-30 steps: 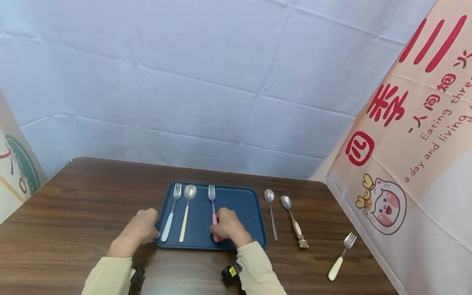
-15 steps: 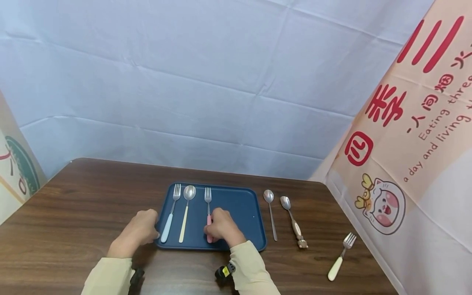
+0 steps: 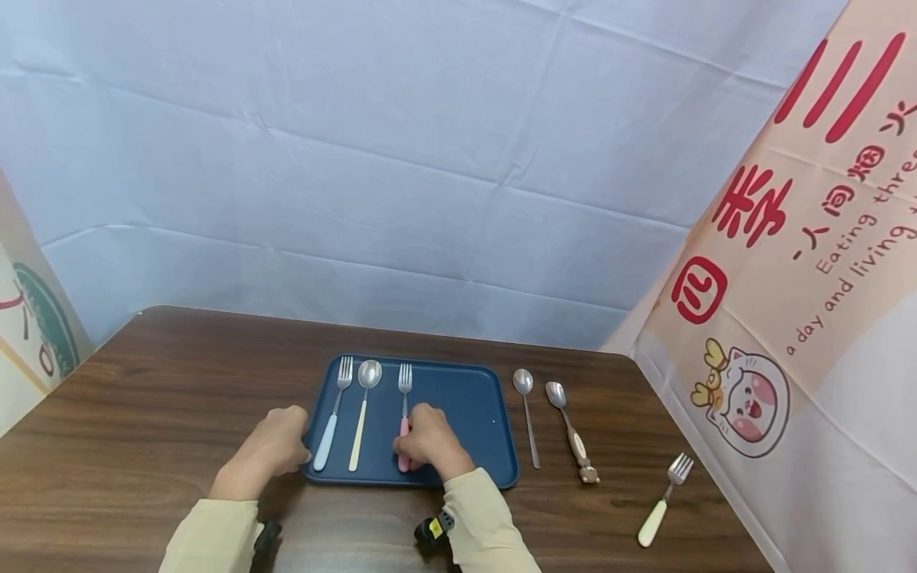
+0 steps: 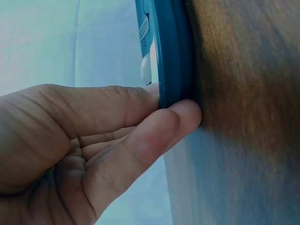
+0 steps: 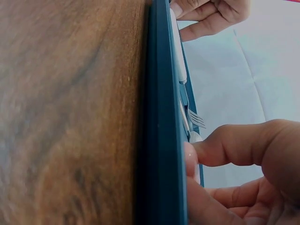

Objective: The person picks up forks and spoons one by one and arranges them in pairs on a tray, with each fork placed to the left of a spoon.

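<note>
A blue tray (image 3: pixel 462 398) lies on the wooden table. My left hand (image 3: pixel 274 439) pinches its left rim, thumb above and fingertips at the underside, as the left wrist view shows. Inside the tray, my right hand (image 3: pixel 434 442) holds a fork (image 3: pixel 404 380) by its pink handle, tines pointing away from me. Left of that fork lie a spoon (image 3: pixel 360 430) with a cream handle and a fork (image 3: pixel 326 439) with a light blue handle, roughly side by side. In the right wrist view, the right thumb (image 5: pixel 234 143) and fingers are close over the tray's near rim.
Right of the tray, a plain metal spoon (image 3: pixel 530 430) and a spoon (image 3: pixel 576 442) with a brown, bear-tipped handle lie on the table (image 3: pixel 179 382). Farther right is a fork (image 3: pixel 653 521) with a pale yellow handle. White cloth (image 3: pixel 358 159) hangs behind the table, a printed banner (image 3: pixel 809 263) at right.
My right hand has shifted the pink-handled fork left and slightly toward me, closer to the cream-handled spoon; little has moved in the last half second. The left hand stays at the tray rim.
</note>
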{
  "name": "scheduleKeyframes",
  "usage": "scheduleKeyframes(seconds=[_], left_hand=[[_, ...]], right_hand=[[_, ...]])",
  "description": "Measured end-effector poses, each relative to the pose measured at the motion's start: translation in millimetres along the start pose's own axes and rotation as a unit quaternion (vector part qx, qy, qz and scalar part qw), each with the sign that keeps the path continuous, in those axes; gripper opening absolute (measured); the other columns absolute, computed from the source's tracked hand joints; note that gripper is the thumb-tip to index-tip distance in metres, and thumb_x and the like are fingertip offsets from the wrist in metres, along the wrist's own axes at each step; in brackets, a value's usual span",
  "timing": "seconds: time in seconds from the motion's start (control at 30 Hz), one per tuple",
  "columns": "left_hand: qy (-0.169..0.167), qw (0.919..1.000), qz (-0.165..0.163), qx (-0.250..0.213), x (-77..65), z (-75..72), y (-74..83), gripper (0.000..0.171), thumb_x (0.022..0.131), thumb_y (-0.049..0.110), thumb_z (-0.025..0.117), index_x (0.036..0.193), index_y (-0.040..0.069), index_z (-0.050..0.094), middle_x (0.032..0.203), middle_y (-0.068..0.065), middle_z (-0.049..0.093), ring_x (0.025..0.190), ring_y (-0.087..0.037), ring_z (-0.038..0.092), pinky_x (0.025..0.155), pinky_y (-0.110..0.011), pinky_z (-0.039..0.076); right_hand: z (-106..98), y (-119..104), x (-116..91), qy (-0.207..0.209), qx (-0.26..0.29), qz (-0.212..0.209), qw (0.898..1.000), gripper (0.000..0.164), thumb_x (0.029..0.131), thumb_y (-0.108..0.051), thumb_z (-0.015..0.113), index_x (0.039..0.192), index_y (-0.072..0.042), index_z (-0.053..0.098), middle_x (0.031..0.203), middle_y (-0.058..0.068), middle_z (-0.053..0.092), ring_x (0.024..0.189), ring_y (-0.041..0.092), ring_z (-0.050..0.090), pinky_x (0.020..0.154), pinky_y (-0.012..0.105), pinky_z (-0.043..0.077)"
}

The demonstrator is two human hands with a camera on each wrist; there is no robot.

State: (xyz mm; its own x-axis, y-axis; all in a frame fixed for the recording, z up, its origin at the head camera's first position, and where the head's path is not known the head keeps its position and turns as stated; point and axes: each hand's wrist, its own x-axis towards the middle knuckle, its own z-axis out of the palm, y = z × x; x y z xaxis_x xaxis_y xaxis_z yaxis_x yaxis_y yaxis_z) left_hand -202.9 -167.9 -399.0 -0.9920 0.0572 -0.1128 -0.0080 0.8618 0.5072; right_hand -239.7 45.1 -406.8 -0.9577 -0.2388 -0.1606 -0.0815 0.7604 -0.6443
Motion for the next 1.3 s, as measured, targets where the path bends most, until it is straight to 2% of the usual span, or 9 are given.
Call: scheduleKeyframes(seconds=[0.57, 0.73, 0.83, 1.07, 1.3], left_hand=[[-0.004, 1.0, -0.003, -0.003, -0.2, -0.3, 0.9, 0.015, 0.072, -0.008, 0.067, 0.075, -0.004, 0.053, 0.063, -0.009, 0.047, 0.053, -0.019, 0.048, 0.047, -0.029, 0.039], [-0.002, 1.0, 0.0, -0.004, -0.1, 0.1, 0.0, 0.016, 0.073, -0.007, 0.068, 0.074, -0.003, 0.053, 0.062, -0.009, 0.046, 0.052, -0.019, 0.048, 0.047, -0.028, 0.039], [-0.001, 1.0, 0.001, -0.003, -0.1, -0.1, -0.2, 0.016, 0.073, -0.007, 0.068, 0.073, -0.003, 0.052, 0.062, -0.009, 0.046, 0.052, -0.019, 0.048, 0.047, -0.029, 0.039], [-0.001, 1.0, -0.003, 0.0, -0.3, -0.5, 0.1, 0.016, 0.072, -0.007, 0.068, 0.073, -0.002, 0.053, 0.062, -0.008, 0.047, 0.052, -0.019, 0.048, 0.047, -0.029, 0.039], [-0.003, 1.0, -0.003, -0.004, -0.6, -0.3, 0.5, 0.014, 0.073, -0.007, 0.068, 0.073, -0.003, 0.054, 0.062, -0.008, 0.047, 0.052, -0.019, 0.048, 0.047, -0.029, 0.039]], right_hand=[[2, 1, 0, 0.011, -0.016, -0.003, 1.0, 0.026, 0.08, -0.005, 0.065, 0.055, -0.004, 0.058, 0.043, 0.004, 0.054, 0.041, 0.017, 0.056, 0.046, 0.026, 0.045], [-4, 0, -2, 0.013, -0.067, -0.02, 0.997, 0.017, 0.079, -0.012, 0.068, 0.074, -0.004, 0.054, 0.05, 0.002, 0.055, 0.049, 0.017, 0.052, 0.051, 0.03, 0.042], [-10, -2, -3, 0.011, -0.112, -0.045, 0.993, 0.02, 0.079, -0.016, 0.069, 0.081, -0.007, 0.052, 0.057, -0.001, 0.053, 0.056, 0.016, 0.049, 0.055, 0.032, 0.04], [-17, -8, -9, -0.031, -0.18, -0.102, 0.978, 0.022, 0.079, -0.016, 0.071, 0.067, -0.015, 0.053, 0.064, -0.004, 0.049, 0.061, 0.012, 0.046, 0.058, 0.029, 0.04], [-15, -8, -10, -0.013, -0.26, -0.131, 0.957, 0.016, 0.074, -0.015, 0.073, 0.075, -0.014, 0.057, 0.091, 0.006, 0.053, 0.079, 0.016, 0.047, 0.066, 0.029, 0.044]])
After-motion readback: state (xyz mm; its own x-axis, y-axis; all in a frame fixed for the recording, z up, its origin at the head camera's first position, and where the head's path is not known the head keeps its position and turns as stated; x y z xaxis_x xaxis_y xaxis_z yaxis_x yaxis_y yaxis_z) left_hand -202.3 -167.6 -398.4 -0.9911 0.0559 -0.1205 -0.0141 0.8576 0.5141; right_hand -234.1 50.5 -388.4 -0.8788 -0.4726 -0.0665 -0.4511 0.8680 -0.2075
